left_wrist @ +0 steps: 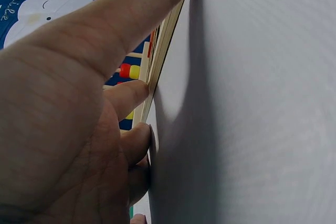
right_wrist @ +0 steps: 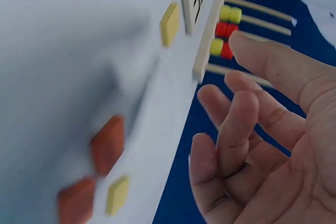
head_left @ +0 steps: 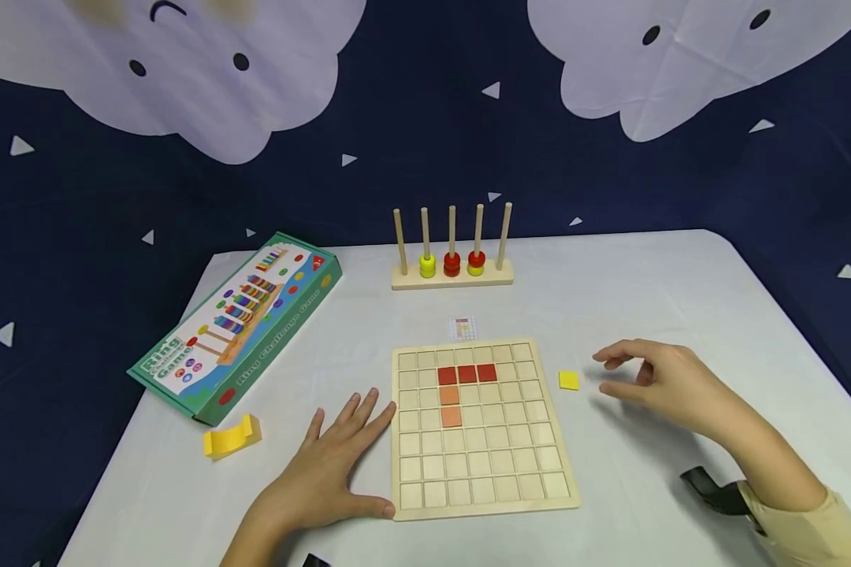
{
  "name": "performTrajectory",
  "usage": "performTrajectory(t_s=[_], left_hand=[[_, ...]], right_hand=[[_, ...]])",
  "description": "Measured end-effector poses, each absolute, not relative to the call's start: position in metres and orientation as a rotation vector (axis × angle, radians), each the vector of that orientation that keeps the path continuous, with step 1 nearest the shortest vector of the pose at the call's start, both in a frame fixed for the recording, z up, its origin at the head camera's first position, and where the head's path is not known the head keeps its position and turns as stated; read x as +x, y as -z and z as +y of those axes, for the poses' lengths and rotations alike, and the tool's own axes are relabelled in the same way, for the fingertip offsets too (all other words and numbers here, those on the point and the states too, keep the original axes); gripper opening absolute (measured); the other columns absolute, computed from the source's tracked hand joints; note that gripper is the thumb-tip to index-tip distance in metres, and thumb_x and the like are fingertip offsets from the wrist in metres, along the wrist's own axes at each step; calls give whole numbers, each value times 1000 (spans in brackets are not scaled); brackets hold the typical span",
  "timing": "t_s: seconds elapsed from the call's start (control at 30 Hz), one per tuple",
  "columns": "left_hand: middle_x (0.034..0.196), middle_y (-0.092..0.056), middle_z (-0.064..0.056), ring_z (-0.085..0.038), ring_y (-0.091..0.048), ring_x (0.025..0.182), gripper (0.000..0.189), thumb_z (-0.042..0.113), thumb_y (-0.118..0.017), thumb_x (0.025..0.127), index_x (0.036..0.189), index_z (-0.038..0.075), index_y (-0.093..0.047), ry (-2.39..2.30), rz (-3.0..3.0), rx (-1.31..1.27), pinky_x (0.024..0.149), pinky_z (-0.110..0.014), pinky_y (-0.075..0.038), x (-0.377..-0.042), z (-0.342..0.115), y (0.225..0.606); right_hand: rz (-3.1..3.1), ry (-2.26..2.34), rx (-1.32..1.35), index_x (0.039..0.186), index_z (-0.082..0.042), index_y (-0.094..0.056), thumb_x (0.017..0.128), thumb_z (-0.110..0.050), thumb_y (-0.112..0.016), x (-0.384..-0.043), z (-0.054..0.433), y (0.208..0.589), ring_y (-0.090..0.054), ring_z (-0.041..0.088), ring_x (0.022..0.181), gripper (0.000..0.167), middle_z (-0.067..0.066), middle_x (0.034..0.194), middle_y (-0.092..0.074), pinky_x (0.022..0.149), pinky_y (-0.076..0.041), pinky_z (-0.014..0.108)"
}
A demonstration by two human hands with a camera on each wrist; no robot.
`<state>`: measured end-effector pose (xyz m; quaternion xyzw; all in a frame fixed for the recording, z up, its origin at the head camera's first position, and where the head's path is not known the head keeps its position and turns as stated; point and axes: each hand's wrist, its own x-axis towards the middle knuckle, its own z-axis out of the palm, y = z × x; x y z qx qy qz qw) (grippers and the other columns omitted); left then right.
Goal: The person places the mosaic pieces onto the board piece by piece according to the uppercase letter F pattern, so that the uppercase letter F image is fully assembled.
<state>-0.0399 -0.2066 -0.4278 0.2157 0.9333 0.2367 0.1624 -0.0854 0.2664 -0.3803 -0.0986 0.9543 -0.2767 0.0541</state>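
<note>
A wooden grid board (head_left: 458, 468) lies flat on the table, with three red square tiles (head_left: 466, 374) in a row and two orange tiles (head_left: 451, 416) below the leftmost one. My left hand (head_left: 329, 472) is spread at its left side, forefinger and thumb touching the edge. Right of the board is a yellow tile (head_left: 569, 380). Just beyond that tile hovers my right hand (head_left: 670, 386), fingers loosely bent and holding nothing. The right wrist view shows two reddish tiles (right_wrist: 108, 145) and a second yellow tile (right_wrist: 117, 195) on the table, hidden in the head view.
Behind the board lies a small pattern card (head_left: 463, 328). A peg stand (head_left: 406, 281) with red and yellow rings stands farther back. At the left are a green game box (head_left: 255, 323) and a yellow curved block (head_left: 232, 438). A dark cloth (head_left: 425, 102) hangs behind the table.
</note>
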Motion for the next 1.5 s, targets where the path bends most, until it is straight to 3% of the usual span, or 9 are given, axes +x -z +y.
performTrajectory(t_s=[0.53,0.67,0.83,1.1,1.3,1.5], left_hand=[[181,-20,-3,-40,-17,168,122,76,-85,70,171,32,-32,-679,2654,610,125,-83,-6,-41,-206,428],[181,-19,-2,-40,-17,168,122,77,-85,70,171,32,-31,-676,2653,611,125,-83,-6,-41,-206,428],[181,-19,-3,-40,-18,168,122,77,-84,71,171,32,-30,-674,2657,617,125,-83,-6,-41,-206,428],[181,-20,-3,-41,-18,167,123,76,-85,70,171,33,-30,-686,2661,627,124,-83,-6,-40,-207,428],[181,-20,-3,-41,-19,167,123,76,-85,70,171,32,-30,-686,2664,635,124,-83,-7,-41,-206,428],[181,-20,-3,-41,-19,167,123,76,-85,70,171,32,-30,-684,2666,630,124,-83,-7,-40,-207,428]], right_hand=[[2907,756,-93,125,-13,-76,93,-38,-85,-66,307,401,-57,3,63,41,11,117,-79,58,-42,25],[2939,725,-123,121,-13,-78,88,-34,-89,-66,310,407,-57,2,72,41,13,119,-79,63,-45,23],[2948,674,-130,119,-11,-79,84,-33,-92,-68,312,413,-66,15,89,43,11,112,-80,72,-50,27],[2952,688,-147,117,-15,-79,87,-28,-90,-68,312,418,-53,3,79,34,-5,98,-72,68,-45,24],[2928,702,-138,117,-16,-80,88,-27,-90,-71,311,418,-58,5,83,33,-3,101,-73,69,-50,23],[2927,736,-184,115,-19,-82,89,-23,-88,-74,309,418,-51,-1,74,28,-4,99,-70,65,-43,23]])
